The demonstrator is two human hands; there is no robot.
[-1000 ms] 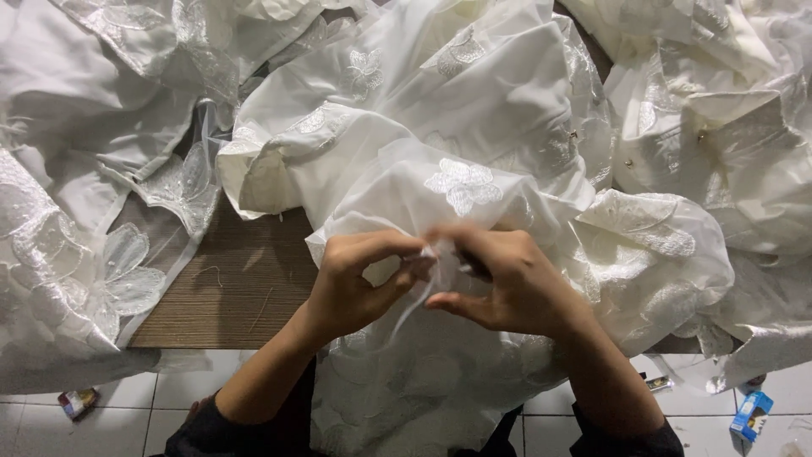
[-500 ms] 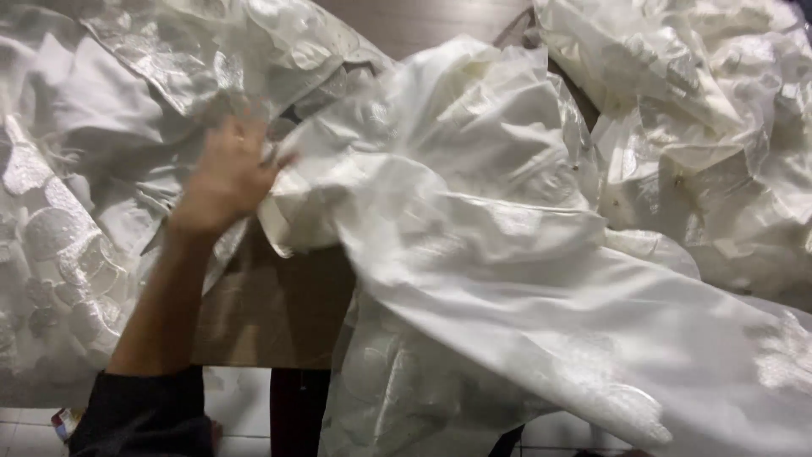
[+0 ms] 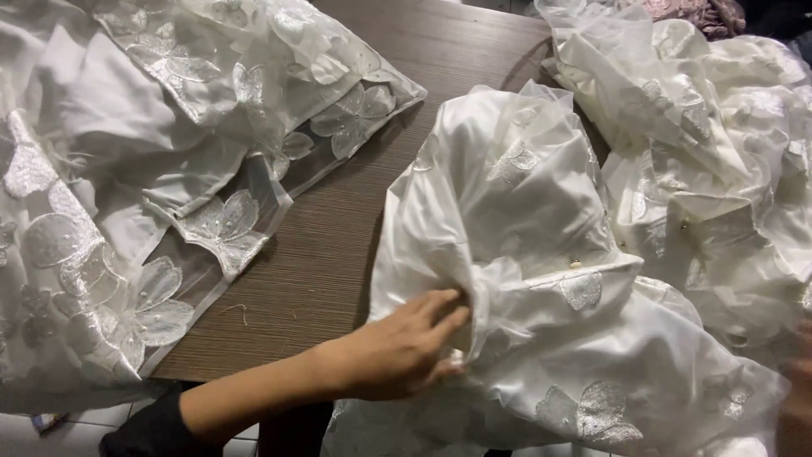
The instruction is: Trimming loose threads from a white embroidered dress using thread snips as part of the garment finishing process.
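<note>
Now, left hand (image 3: 397,351): lying flat, fingers spread, pressing into a fold of the garment (image 3: 541,279).
Right hand (image 3: 797,398): blurring at the frame edge, grip unclear.
Garment: lying bunched on the table (image 3: 338,245), white satin, embroidered flowers.
Piles (image 3: 127,169): resting left and right.

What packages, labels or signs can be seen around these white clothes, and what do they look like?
Small packet: on the tiled floor at the lower left, half hidden under white fabric; its colours and shape are too small to tell.
No labels, signs or screens show on the wooden table or the garments.
</note>
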